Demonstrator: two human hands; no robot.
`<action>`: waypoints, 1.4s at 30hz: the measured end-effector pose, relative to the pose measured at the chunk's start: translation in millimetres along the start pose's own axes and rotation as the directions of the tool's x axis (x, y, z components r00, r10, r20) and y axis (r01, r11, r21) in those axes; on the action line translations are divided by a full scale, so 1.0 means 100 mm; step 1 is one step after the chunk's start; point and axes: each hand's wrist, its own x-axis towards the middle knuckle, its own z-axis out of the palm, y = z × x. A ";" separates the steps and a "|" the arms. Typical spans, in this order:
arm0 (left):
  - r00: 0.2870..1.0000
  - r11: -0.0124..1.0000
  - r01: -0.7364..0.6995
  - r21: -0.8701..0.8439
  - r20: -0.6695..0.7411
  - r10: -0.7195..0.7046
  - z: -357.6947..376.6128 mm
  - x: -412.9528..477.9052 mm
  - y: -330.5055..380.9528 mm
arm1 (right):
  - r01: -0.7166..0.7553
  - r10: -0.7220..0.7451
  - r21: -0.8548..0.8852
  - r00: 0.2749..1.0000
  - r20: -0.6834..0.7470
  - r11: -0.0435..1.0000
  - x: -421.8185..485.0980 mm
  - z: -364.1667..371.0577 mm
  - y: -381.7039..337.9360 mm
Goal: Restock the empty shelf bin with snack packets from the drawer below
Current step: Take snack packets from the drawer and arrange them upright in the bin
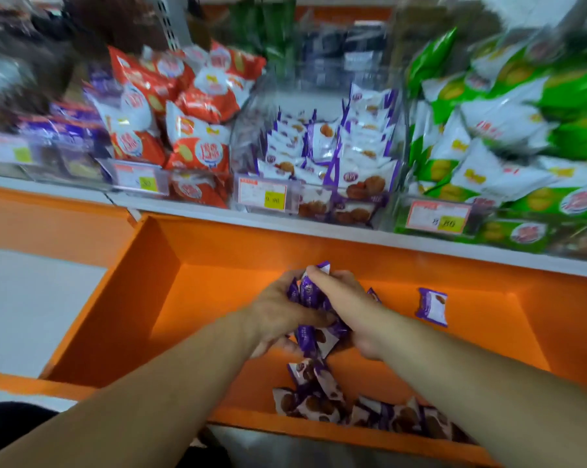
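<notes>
Both hands are inside the open orange drawer (143,298), cupped around one bunch of purple-and-white snack packets (310,298). My left hand (278,315) grips the bunch from the left and my right hand (349,305) grips it from the right. More of the same packets (322,396) lie along the drawer's front edge, and a single packet (432,307) lies apart on the right. Straight above, the clear shelf bin (251,130) holds a pile of matching purple packets (339,153), filled well below its rim.
Bins of red-and-white packets (184,106) on the left and green-and-white packets (508,130) on the right flank the purple bin. Price tags (266,197) hang on the bin fronts. A white shelf edge (319,231) runs between bins and drawer. Pale floor (31,298) lies to the left.
</notes>
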 end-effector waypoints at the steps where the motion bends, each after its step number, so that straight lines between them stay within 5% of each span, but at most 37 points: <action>1: 0.999 0.999 -0.046 -0.004 -0.006 0.046 -0.03 -0.13 0.10 | 0.032 -0.032 -0.010 0.999 -0.011 0.999 -0.14 0.02 -0.12; 17: 0.875 0.882 -0.461 0.094 -0.116 0.470 -0.50 -1.12 2.06 | 0.366 -0.367 0.110 0.930 -0.017 0.924 -1.16 0.13 -2.24; 28: 0.951 0.934 -0.243 0.263 -0.126 0.282 -0.87 -0.21 2.34 | 0.166 -0.192 0.164 0.969 0.157 0.972 -0.29 0.09 -2.48; 33: 0.976 0.865 -0.089 0.493 -0.131 0.175 -0.93 -0.22 2.38 | 0.123 -0.084 -0.159 0.969 0.231 0.980 -0.47 -0.09 -2.69; 38: 0.959 0.670 -0.052 0.740 -0.151 0.242 -0.96 -0.21 2.49 | 0.368 -0.422 -0.475 0.906 -0.009 0.799 -0.35 -0.35 -2.96; 42: 0.842 0.413 -0.128 0.902 -0.121 0.526 -0.96 0.00 2.54 | 0.421 -0.638 -0.824 0.764 0.097 0.379 -0.08 -0.46 -2.92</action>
